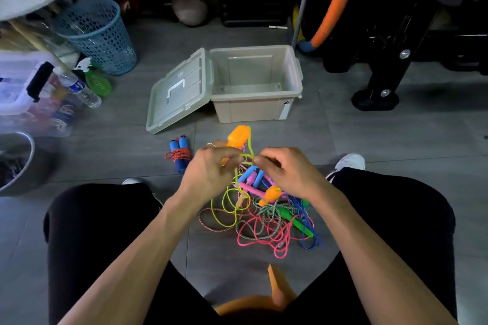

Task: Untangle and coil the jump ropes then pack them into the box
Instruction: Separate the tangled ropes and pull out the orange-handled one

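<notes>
Grey tile floor point(369, 140), person seated over a tangle of ropes point(264, 219) between the knees. Left hand point(208, 169) and right hand point(287, 170) both pinch a yellow-green cord point(247, 156) above the pile; orange handle point(237, 137) sits by the left fingers. Coiled blue-handled rope point(179, 152) lies left. Box point(257, 82) open beyond, lid point(179, 92) propped against it. Box sticker unreadable. Blue basket point(97, 34) far left.

head cam — looks forward-down | close over hands point(253, 169) | floor point(369, 140) beyond
</notes>
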